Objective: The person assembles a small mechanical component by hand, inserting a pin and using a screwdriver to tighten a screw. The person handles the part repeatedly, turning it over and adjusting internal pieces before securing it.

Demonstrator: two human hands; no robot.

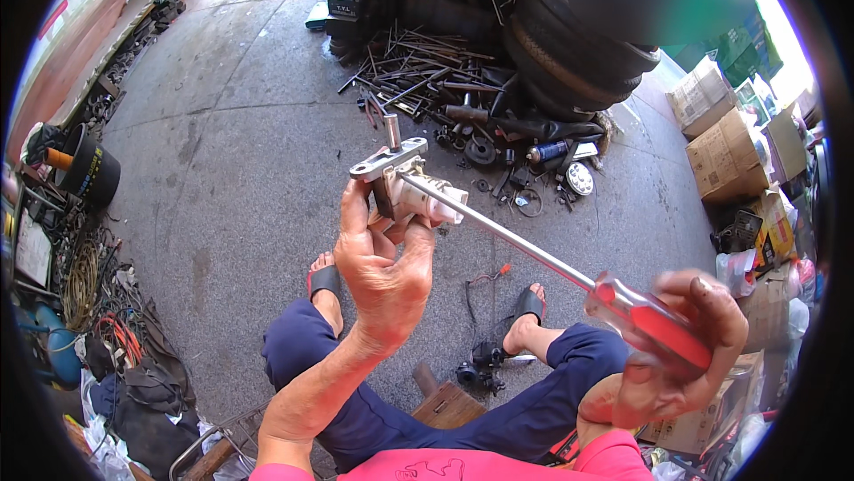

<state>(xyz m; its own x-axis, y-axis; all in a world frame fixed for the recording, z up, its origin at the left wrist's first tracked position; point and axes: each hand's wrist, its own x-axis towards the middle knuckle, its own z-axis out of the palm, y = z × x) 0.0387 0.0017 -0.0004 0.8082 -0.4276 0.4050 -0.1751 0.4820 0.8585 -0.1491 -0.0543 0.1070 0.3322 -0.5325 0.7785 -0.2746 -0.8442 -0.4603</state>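
My left hand (389, 281) is closed around a small mechanical part with a white plastic body (442, 205), held up in front of me. A flat metal flange (391, 158) with holes at its ends tops it, and a short metal post (392, 130) stands up from the flange. In my right hand (648, 396) is a long screwdriver (543, 255) with a clear and red handle, gripped by the handle and slightly blurred. Its shaft slants up to the left, and the tip meets the part beside the flange. The tip's exact seat is too small to make out.
Metal rods (427, 68), loose parts and stacked tyres (569, 54) lie ahead. Cardboard boxes (725, 156) line the right side. A black bucket (89, 170) and tangled cables (84, 281) are at left. Between my feet lies a dark part (480, 370) near a wooden block (447, 405).
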